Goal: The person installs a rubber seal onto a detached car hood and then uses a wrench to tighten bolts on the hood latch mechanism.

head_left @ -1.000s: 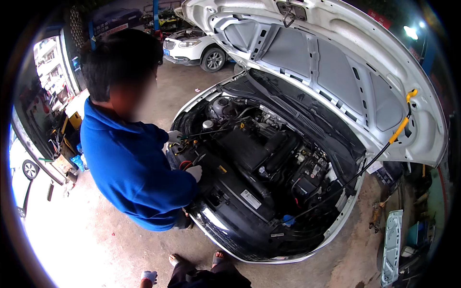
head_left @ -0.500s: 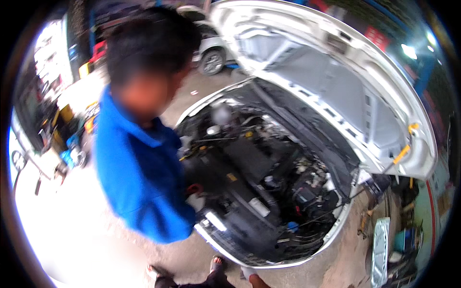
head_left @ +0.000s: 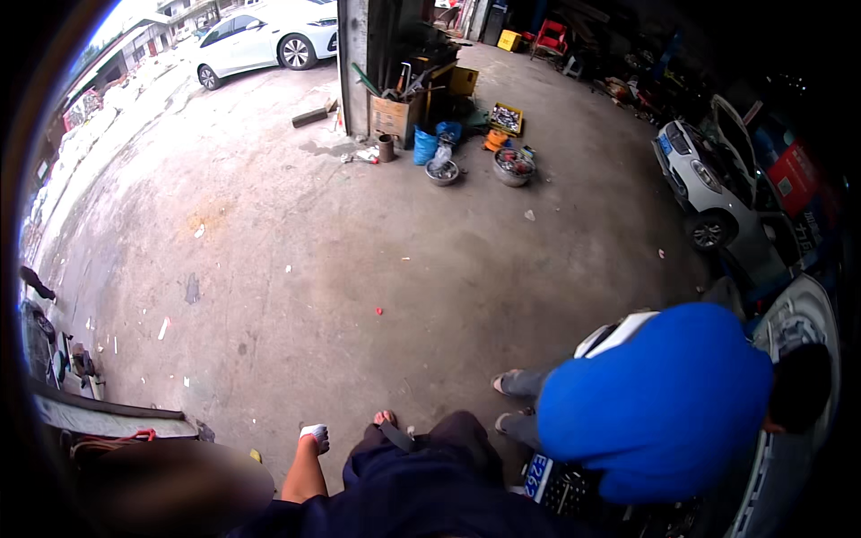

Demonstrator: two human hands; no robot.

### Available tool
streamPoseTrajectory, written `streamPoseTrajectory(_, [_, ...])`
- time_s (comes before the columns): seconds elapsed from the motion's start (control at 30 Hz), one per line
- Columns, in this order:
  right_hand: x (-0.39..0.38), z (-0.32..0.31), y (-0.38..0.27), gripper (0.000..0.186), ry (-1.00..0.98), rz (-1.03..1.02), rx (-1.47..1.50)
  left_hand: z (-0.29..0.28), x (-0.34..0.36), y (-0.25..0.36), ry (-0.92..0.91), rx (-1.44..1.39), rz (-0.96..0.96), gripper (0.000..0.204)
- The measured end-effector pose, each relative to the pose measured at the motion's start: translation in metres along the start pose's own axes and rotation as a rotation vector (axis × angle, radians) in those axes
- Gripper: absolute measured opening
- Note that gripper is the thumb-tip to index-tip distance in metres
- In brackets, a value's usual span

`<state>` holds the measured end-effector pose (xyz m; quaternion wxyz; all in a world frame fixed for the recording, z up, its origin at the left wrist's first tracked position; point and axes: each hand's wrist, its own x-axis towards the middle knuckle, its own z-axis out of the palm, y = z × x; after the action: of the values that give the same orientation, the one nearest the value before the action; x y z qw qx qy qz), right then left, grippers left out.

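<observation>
My left hand, in a white glove with darker fingers, hangs at my side near the bottom centre, fingers curled and nothing visible in them, above the concrete floor. My right hand is out of view. To my right a co-worker in a blue top bends over the front of a white car, whose license plate shows low beside my legs. The co-worker's hands are hidden behind their body.
A white sedan stands outside by a concrete pillar; a crate of tools, blue bags and metal basins lie beside it. Another white car is at right. A blurred brown shape fills the lower left.
My view has swung from the engine bay to the shop's entrance, putting the co-worker at lower right and more bent over. My left hand shows higher in the frame than one second ago.
</observation>
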<state>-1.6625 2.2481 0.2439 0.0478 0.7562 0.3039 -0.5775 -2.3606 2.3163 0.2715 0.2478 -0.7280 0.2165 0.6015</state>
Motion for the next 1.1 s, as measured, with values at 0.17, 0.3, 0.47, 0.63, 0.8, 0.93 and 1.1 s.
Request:
streamPoseTrajectory(0.17, [0.017, -0.065, -0.138, 0.044, 0.075, 0.061, -0.019, 0.126, -0.065, -0.188, -0.534, 1.844, 0.586, 0.017])
streamPoseTrajectory(0.3, [0.081, -0.054, -0.301, 0.041, -0.037, 0.083, -0.001, 0.259, -0.125, -0.259, -0.728, 1.834, 0.594, 0.016])
streamPoseTrajectory(0.47, [0.169, -0.088, -0.482, 0.038, -0.09, 0.027, -0.228, 0.4, -0.125, -0.313, -0.628, 1.94, 0.777, 0.02])
streamPoseTrajectory(0.63, [0.218, -0.162, -0.737, 0.035, -0.058, -0.083, -0.317, 0.45, -0.119, -0.304, -0.346, 1.648, 0.394, 0.028])
streamPoseTrajectory(0.8, [0.287, -0.243, -0.993, 0.022, -0.016, -0.087, 0.426, 0.479, -0.106, -0.353, -0.158, 1.409, 0.276, 0.027])
streamPoseTrajectory(0.93, [0.322, -0.26, -1.156, 0.019, 0.136, -0.176, 0.472, 0.556, -0.093, -0.414, -0.083, 1.653, 0.437, 0.022])
streamPoseTrajectory(1.1, [0.37, -0.26, -1.252, 0.023, 0.14, 0.009, 0.22, 0.735, -0.094, -0.5, -0.099, 2.688, 0.926, 0.038])
